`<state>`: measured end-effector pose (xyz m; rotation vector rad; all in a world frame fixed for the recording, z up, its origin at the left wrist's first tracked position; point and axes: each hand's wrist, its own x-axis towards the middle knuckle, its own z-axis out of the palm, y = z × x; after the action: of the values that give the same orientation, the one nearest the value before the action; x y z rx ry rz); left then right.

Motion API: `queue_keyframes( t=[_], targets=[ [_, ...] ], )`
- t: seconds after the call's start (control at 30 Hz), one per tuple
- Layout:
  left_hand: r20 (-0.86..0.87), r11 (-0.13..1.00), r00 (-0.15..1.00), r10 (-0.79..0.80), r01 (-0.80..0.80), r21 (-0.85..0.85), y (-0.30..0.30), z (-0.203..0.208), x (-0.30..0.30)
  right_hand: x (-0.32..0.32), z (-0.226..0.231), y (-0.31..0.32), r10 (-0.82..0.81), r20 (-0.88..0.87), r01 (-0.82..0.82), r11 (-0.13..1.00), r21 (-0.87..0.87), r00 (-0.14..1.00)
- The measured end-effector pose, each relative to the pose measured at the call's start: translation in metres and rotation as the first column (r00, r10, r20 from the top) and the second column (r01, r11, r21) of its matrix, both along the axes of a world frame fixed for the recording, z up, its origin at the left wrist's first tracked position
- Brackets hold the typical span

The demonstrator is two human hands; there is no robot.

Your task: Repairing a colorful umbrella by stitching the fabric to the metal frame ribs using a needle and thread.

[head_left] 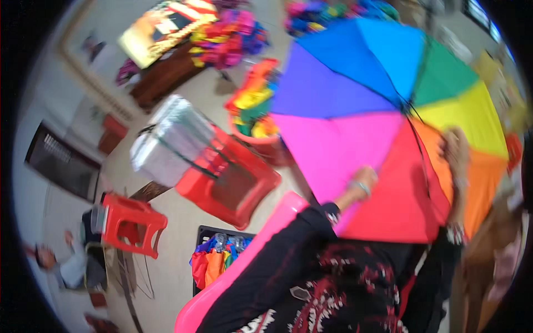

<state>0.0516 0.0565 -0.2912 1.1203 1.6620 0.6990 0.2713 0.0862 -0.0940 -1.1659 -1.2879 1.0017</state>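
Observation:
A multicoloured umbrella (pixel 333 147) is spread wide in front of me, its panels running from pink and red through orange, yellow, green, blue and purple. Dark thin ribs or cords meet at its middle. Over the pink and red panels, my left hand (pixel 363 180) is closed, with a bracelet at the wrist. Blur hides what its fingers grip, if anything. My right hand (pixel 455 150) has curled fingers at the orange and yellow panels and seems to grip the umbrella there. The canopy's near edge lies over my lap.
A pink chair arm (pixel 244 258) is at my left. Beyond it stand a black crate (pixel 208 230) of folded coloured umbrellas, red stools (pixel 250 186), a silver-wrapped bundle (pixel 172 141) and a tub of colourful cloth (pixel 252 133). A seated person (pixel 72 266) is at far left.

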Motion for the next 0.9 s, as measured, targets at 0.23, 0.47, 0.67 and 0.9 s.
queue_keyframes(
  t=[0.23,0.47,0.67,0.9],
  targets=[
    [0.164,0.996,0.983,-0.087,0.083,0.028,-0.006,0.054,-0.026,-0.059,-0.087,0.007,0.252,0.145,-0.209,0.942,-0.262,0.957],
    [0.137,0.998,0.989,-0.063,0.060,0.030,-0.017,0.060,-0.027,-0.083,-0.132,-0.019,0.192,0.409,-0.136,0.977,-0.163,0.892],
    [0.167,1.000,0.986,-0.009,0.005,0.022,-0.024,0.060,-0.022,-0.098,-0.163,-0.022,-0.179,0.756,0.088,0.983,0.160,0.630],
    [0.123,0.997,0.992,0.006,-0.014,0.070,-0.021,0.057,-0.024,-0.113,-0.151,-0.028,0.055,0.827,0.004,0.998,-0.069,0.559]
  ],
)
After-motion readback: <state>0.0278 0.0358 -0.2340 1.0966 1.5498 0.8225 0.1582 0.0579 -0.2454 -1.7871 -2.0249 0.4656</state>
